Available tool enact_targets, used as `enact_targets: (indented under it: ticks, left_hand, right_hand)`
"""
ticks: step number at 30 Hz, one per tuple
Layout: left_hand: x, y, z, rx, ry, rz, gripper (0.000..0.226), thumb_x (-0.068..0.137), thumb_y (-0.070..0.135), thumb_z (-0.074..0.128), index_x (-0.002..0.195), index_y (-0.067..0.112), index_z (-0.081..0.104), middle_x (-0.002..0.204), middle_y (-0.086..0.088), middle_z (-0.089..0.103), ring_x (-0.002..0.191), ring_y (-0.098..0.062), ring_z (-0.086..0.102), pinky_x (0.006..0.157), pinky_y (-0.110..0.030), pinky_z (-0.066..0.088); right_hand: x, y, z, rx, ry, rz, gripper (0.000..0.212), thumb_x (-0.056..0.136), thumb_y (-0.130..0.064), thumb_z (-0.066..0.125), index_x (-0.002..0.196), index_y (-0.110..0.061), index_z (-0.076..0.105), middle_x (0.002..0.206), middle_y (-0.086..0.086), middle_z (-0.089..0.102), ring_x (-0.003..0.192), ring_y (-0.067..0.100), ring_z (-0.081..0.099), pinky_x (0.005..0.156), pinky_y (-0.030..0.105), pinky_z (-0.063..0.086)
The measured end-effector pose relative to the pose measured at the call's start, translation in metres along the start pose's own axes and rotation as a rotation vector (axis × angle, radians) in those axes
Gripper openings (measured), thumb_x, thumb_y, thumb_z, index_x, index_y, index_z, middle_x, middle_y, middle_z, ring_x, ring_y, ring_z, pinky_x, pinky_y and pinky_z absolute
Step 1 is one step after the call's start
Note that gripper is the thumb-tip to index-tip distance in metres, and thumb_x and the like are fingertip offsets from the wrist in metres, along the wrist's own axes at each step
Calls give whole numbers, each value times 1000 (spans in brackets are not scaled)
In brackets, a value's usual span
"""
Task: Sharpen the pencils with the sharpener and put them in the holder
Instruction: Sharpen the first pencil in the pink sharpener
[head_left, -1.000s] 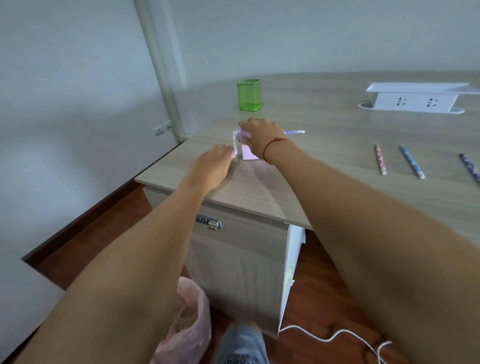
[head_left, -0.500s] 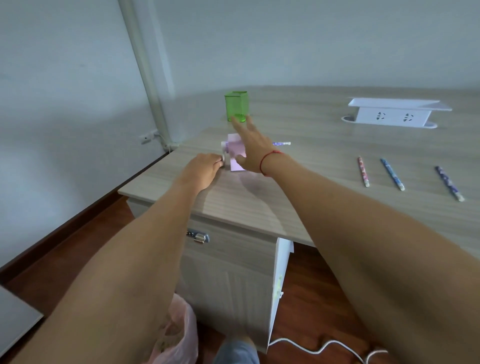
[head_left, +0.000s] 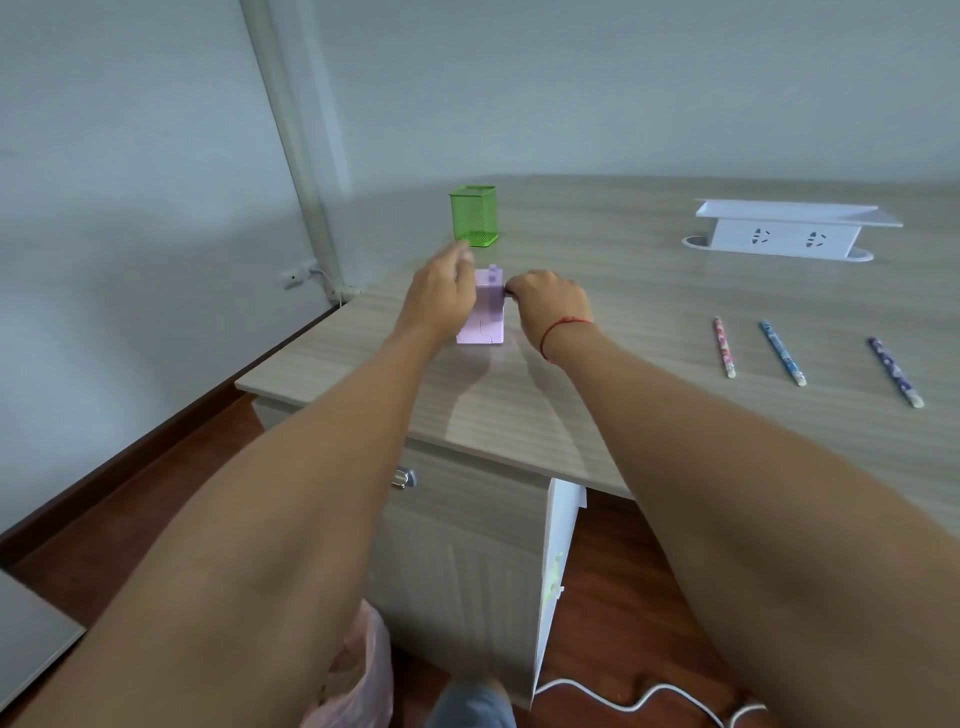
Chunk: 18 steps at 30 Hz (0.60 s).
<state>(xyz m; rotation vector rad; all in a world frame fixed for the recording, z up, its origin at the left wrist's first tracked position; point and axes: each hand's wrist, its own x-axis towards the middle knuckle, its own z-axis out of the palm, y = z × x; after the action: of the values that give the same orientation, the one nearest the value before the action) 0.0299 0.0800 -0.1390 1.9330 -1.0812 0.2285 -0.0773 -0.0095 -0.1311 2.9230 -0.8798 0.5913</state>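
Watching the head feed, I saw both hands meet at the sharpener (head_left: 485, 314), a lilac box that stood upright on the desk (head_left: 639, 322) near its left edge. The left hand (head_left: 441, 296) lay against the box's left side, fingers curled round its far top corner, gripping it. The right hand (head_left: 548, 301) was closed at the box's right side, fingertips pinching a small dark part there. I could not tell whether that part was a crank or a pencil end. A red string (head_left: 563, 327) circled the right wrist.

The holder (head_left: 473, 217), a green mesh cup, stood just beyond the sharpener, farther from me and apart from both hands. I could not see into it.

Three pencils lay side by side well to the right, none touching another: a pink one (head_left: 723, 346), a blue one (head_left: 782, 353) and a purple one (head_left: 893, 371), farthest right. Beyond them sat a white socket box (head_left: 784, 234).

Below the desk edge I saw a drawer lock (head_left: 404, 478), a pink bin bag (head_left: 358, 670) and a white cable (head_left: 639, 701) on the wooden floor.
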Motion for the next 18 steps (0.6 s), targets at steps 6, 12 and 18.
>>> enact_targets:
  ticks: [6,12,18]
  left_hand:
    - [5,-6,20,9,-33,-52,36,99,19,32,107,4,64,115,-15,62,108,-29,55,90,-34,42]
    - [3,3,18,-9,-81,-57,47,87,30,30,110,12,67,121,-8,63,114,-23,54,95,-30,42]
    - [-1,11,19,-9,-112,-50,46,88,29,32,113,13,67,122,-10,62,115,-25,54,96,-31,42]
  right_hand:
    - [0,5,-3,-69,0,-31,35,101,-6,35,125,-11,60,127,15,59,117,36,58,90,38,48]
    - [-8,18,-8,-78,-30,-19,31,99,-3,37,118,-7,61,122,17,60,112,37,60,85,39,49]
    - [-20,34,-11,-86,-25,-6,29,99,-4,39,115,-8,62,118,16,61,109,36,60,81,38,48]
